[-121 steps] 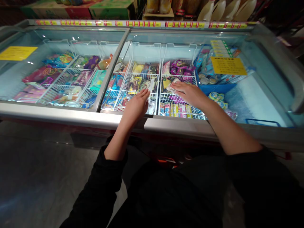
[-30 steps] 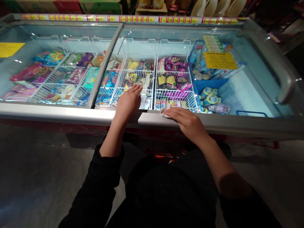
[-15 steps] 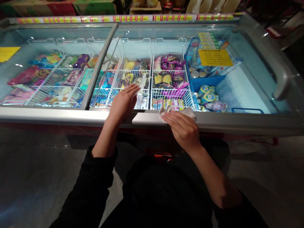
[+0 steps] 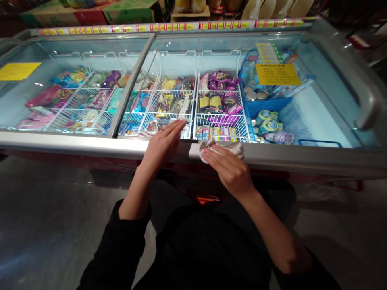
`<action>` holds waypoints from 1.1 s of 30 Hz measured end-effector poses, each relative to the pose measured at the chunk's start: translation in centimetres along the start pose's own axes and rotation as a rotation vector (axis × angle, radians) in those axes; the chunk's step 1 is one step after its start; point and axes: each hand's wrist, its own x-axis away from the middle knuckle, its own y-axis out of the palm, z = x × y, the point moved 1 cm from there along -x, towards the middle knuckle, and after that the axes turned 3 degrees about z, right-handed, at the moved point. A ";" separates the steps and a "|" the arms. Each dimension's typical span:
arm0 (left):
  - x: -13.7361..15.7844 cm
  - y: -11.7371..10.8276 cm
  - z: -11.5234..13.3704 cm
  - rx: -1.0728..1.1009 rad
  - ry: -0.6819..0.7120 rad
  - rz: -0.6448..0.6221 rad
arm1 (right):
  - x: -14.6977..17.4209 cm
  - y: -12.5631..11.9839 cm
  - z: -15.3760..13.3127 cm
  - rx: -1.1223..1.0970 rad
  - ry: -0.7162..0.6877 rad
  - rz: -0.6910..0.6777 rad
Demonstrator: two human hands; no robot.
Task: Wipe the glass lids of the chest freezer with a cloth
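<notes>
A crumpled white cloth (image 4: pixel 237 149) lies under the fingers of my right hand (image 4: pixel 231 169), which press it on the silver front rim (image 4: pixel 287 155) of a chest freezer. To the left, my left hand (image 4: pixel 165 143) has its fingers stretched out together, holding nothing, over the front edge of the glass lid (image 4: pixel 178 44). Whether its palm touches the rim is hidden. Beneath the glass, white wire baskets (image 4: pixel 217 119) hold several packs of frozen treats, some in purple wrappers (image 4: pixel 223 82).
Yellow notices (image 4: pixel 278 74) are stuck on the glass, and a strip of price labels (image 4: pixel 172 27) runs along the back edge. A thick grey handle (image 4: pixel 367 104) curves up at the right end. Boxes (image 4: pixel 133 12) and jars stand behind the freezer.
The view has shifted slightly, so the freezer sits further right and lower in it. My right hand has slid a little left along the rim with the cloth. My left hand stays outstretched.
</notes>
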 end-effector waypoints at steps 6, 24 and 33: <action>1.5 0.5 1.4 0.094 -0.023 0.043 | -3.4 2.8 -0.8 0.026 0.095 -0.005; 2.6 4.0 6.3 0.277 -0.024 0.197 | -2.9 0.8 0.5 0.038 0.152 -0.088; 5.3 2.0 5.5 -0.034 -0.093 0.251 | -2.8 -1.2 0.7 0.201 0.062 -0.250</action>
